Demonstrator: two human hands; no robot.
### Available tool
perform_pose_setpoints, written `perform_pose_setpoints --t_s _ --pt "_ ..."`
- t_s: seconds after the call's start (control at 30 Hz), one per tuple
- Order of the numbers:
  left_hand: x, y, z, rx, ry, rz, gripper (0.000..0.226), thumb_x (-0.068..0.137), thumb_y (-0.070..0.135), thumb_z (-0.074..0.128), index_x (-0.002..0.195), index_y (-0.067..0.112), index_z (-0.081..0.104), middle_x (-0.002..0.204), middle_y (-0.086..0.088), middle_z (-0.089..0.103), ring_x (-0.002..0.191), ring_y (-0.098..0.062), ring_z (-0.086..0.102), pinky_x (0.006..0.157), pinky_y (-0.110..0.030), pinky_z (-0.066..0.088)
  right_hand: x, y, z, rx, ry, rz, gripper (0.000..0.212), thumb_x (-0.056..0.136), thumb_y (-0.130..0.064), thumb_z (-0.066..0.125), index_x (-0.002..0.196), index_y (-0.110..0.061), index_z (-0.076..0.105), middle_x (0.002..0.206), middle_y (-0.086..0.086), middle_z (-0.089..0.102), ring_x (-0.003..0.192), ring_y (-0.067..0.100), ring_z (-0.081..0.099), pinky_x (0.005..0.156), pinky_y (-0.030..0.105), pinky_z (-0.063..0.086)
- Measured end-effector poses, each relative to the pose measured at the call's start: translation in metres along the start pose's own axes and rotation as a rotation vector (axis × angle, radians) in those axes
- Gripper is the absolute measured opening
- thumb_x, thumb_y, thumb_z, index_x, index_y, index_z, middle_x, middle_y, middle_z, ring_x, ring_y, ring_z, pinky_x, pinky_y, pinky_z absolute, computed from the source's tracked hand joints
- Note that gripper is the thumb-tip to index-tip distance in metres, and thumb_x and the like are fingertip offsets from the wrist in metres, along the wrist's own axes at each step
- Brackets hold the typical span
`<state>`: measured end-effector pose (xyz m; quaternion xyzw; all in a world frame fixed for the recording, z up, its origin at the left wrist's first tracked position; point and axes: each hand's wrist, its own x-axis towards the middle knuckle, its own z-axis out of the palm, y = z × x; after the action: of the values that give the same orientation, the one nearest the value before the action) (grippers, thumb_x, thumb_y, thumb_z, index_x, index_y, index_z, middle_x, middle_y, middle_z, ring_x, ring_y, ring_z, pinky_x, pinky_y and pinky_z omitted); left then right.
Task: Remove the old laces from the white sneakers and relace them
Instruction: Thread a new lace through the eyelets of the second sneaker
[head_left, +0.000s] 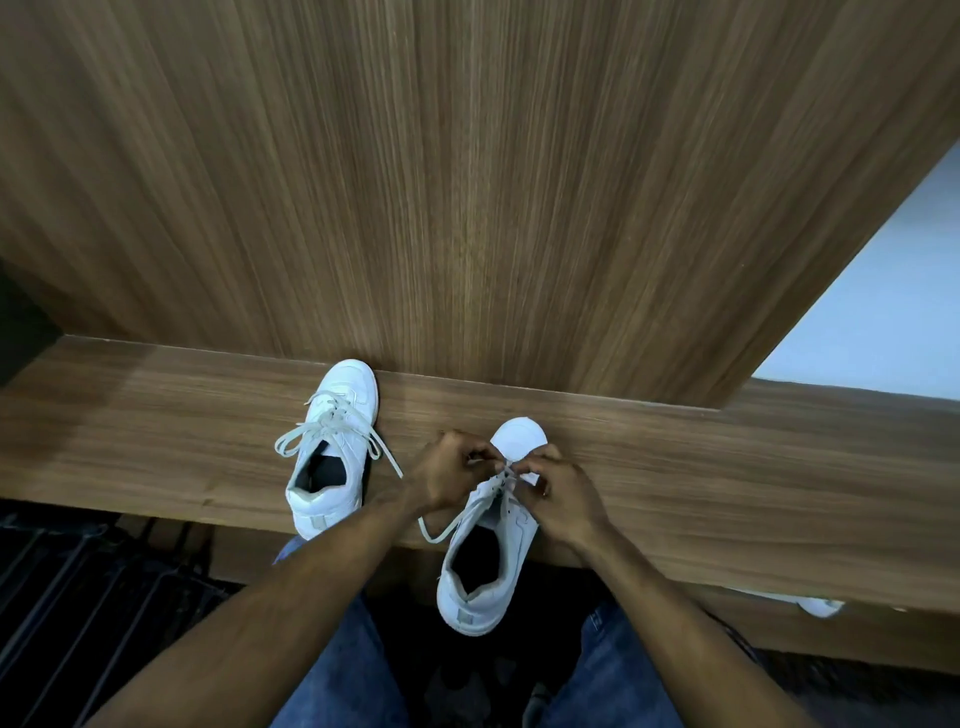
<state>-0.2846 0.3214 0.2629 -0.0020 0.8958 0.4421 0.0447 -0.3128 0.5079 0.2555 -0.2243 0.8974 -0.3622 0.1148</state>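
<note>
White lace (500, 480) pinched by both hands: left (451, 474); right (566, 500); over sneaker (488, 561).

A wooden ledge (727, 478) carries two white sneakers: one (332, 457) against its back edge, the other (488, 561) overhanging its front edge.

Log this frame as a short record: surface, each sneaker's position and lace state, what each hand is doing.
surface: wooden ledge against a wood panel
left sneaker: on the ledge, laced, lace ends loose
right sneaker: heel overhangs the ledge edge, toe toward the panel
lace: loose end trails off the right sneaker's left side
left hand: pinches the lace near the front eyelets
right hand: pinches the lace opposite
</note>
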Motion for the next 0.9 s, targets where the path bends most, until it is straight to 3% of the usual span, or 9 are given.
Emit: perform_pose_setpoints --t_s 0.07,0.17,0.27,0.33,0.4,0.5,0.63,0.8,0.9 --pt "0.001 0.000 0.007 0.015 -0.015 -0.039 0.009 0.086 0.023 0.067 0.087 0.024 0.077 0.080 0.014 0.072 0.076 -0.004 0.065 0.076 -0.030 0.052 0.002 0.004 -0.003 -0.038 0.074 0.016 0.012 0.089 -0.021 0.064 0.094 -0.018 0.075 0.097 -0.012 0.057 0.079 0.007 0.055 0.071 0.023 0.039" --pt "-0.004 -0.003 0.005 0.053 0.035 -0.105 0.011 0.088 0.028 0.067 0.089 0.024 0.076 0.082 0.010 0.073 0.081 -0.013 0.068 0.070 -0.026 0.050 0.002 0.018 -0.017 -0.045 0.195 0.141 0.015 0.086 -0.013 0.063 0.087 -0.020 0.076 0.094 -0.005 0.061 0.083 0.014 0.061 0.072 0.024 0.043" --pt "-0.009 -0.009 0.001 0.126 0.092 -0.172 0.013 0.090 0.032 0.065 0.087 0.025 0.075 0.073 0.017 0.067 0.065 0.010 0.058 0.056 -0.007 0.040 -0.002 0.037 -0.027 -0.090 0.227 0.293 0.018 0.085 -0.015 0.062 0.084 -0.027 0.075 0.098 0.000 0.064 0.091 0.023 0.065 0.080 0.029 0.049" --pt "-0.012 -0.010 0.001 0.140 0.096 -0.171 0.011 0.089 0.031 0.066 0.086 0.024 0.074 0.070 0.019 0.061 0.056 0.016 0.050 0.050 -0.003 0.035 -0.006 0.044 -0.027 -0.189 0.167 0.356 0.015 0.086 -0.022 0.061 0.087 -0.032 0.072 0.105 -0.001 0.063 0.100 0.025 0.063 0.082 0.031 0.051" --pt "-0.013 -0.010 0.004 0.068 0.059 -0.132 0.010 0.086 0.027 0.070 0.085 0.020 0.076 0.067 0.018 0.063 0.054 0.014 0.053 0.057 -0.012 0.042 -0.011 0.042 -0.022 -0.285 0.059 0.282 0.021 0.087 -0.027 0.060 0.105 -0.033 0.069 0.118 -0.004 0.057 0.112 0.022 0.057 0.089 0.032 0.049" --pt "-0.013 -0.009 0.012 0.046 0.015 -0.096 0.005 0.083 0.027 0.072 0.083 0.024 0.077 0.074 0.015 0.071 0.067 0.005 0.064 0.069 -0.029 0.054 -0.014 0.027 -0.007 -0.173 -0.001 -0.018 0.041 0.085 -0.026 0.064 0.126 -0.028 0.061 0.129 -0.009 0.056 0.119 0.014 0.053 0.097 0.029 0.044" --pt "-0.015 -0.006 0.021 0.046 0.019 -0.066 0.006 0.081 0.024 0.070 0.082 0.025 0.076 0.075 0.010 0.072 0.070 -0.004 0.065 0.071 -0.032 0.054 -0.010 0.005 0.014 -0.170 0.007 -0.125 0.025 0.091 -0.026 0.058 0.114 -0.025 0.069 0.104 -0.005 0.070 0.102 0.017 0.057 0.082 0.032 0.047" --pt "-0.026 -0.015 0.019 0.088 0.001 -0.177 0.018 0.074 0.036 0.077 0.088 0.026 0.072 0.077 0.009 0.069 0.072 -0.006 0.064 0.068 -0.025 0.051 -0.011 0.008 0.014 -0.084 0.110 0.016 0.016 0.089 -0.020 0.062 0.098 -0.023 0.075 0.098 -0.007 0.074 0.091 0.013 0.065 0.079 0.029 0.050" --pt "-0.030 -0.023 0.022 0.100 0.024 -0.228 0.012 0.076 0.031 0.074 0.069 0.024 0.068 0.064 0.012 0.062 0.067 -0.007 0.061 0.061 -0.022 0.044 -0.016 0.008 0.014 0.019 0.103 0.111 0.006 0.084 -0.027 0.069 0.084 -0.028 0.075 0.070 -0.016 0.070 0.066 0.000 0.063 0.066 0.026 0.050"
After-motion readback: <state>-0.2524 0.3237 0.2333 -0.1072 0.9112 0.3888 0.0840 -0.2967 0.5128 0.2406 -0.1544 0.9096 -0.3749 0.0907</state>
